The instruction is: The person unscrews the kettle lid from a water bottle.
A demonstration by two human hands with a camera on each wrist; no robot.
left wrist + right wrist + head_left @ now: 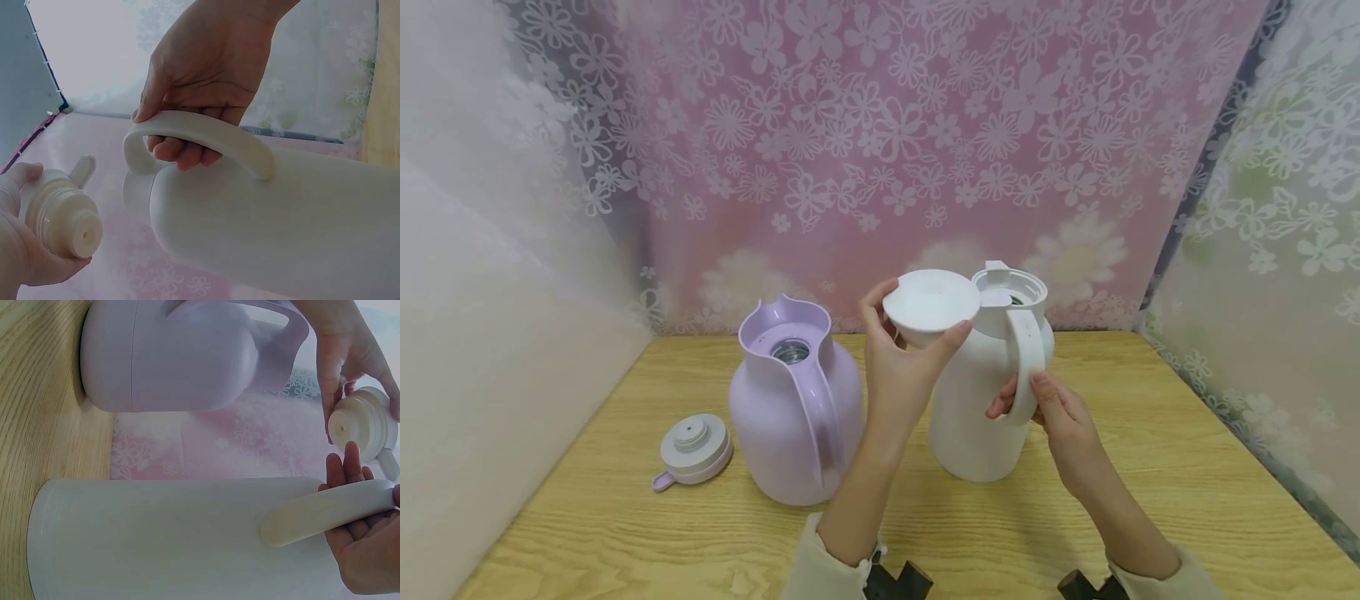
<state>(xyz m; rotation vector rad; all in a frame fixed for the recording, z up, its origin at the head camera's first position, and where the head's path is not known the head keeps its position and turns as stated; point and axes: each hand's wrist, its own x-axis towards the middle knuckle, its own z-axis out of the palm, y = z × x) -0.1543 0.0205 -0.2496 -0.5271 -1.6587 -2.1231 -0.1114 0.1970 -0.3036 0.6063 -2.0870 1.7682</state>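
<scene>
My left hand (897,367) holds a white stopper lid (931,300) by its rim, thumb on one side and fingers on the other. The lid is off the white thermos jug (970,417), raised just left of its mouth. Its stepped underside (69,225) and small tab show in the left wrist view. My right hand (1067,425) grips the jug's handle (1028,354), fingers through the loop and thumb against it. The jug stands upright on the table with its top uncovered.
A lilac thermos jug (763,417) stands uncovered to the left, close to my left forearm. Its grey and lilac lid (696,450) lies upside down beside it on the wooden table (587,517). Flowered curtains (880,150) enclose the back and sides.
</scene>
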